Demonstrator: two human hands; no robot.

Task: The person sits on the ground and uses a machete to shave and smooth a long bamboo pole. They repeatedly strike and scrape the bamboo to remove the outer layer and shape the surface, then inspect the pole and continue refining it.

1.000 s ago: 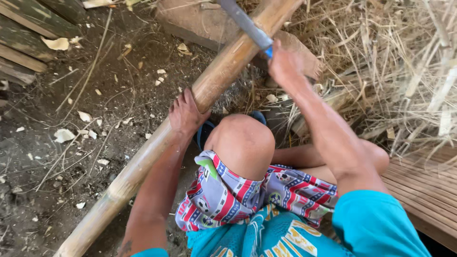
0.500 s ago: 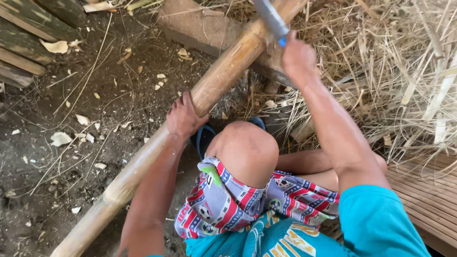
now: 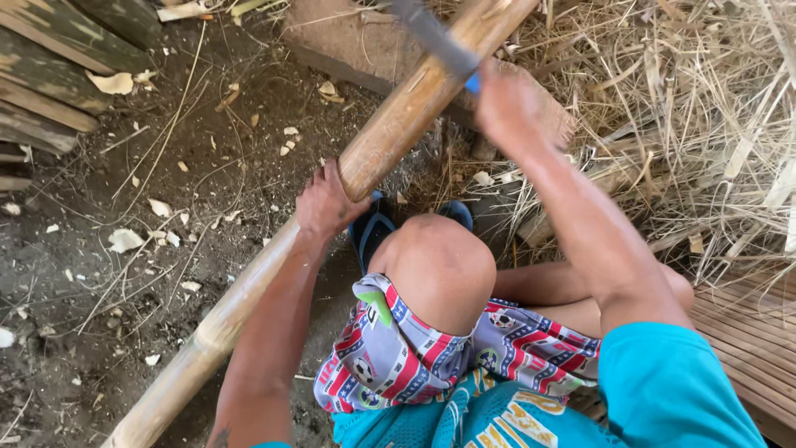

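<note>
The bamboo pole [image 3: 348, 178] runs diagonally from lower left on the dirt ground [image 3: 124, 290] to upper right; the left hand [image 3: 327, 203] clasps its middle; the right hand [image 3: 506, 108], clenched on a blue-handled blade [image 3: 435, 37], sits just right of the pole, blade lying across it.

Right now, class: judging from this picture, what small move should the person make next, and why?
Probably bring the blade down onto the bamboo pole again. The right hand grips its blue handle just above the pole, the left hand steadies the pole lower down, and pale chips litter the ground.
</note>
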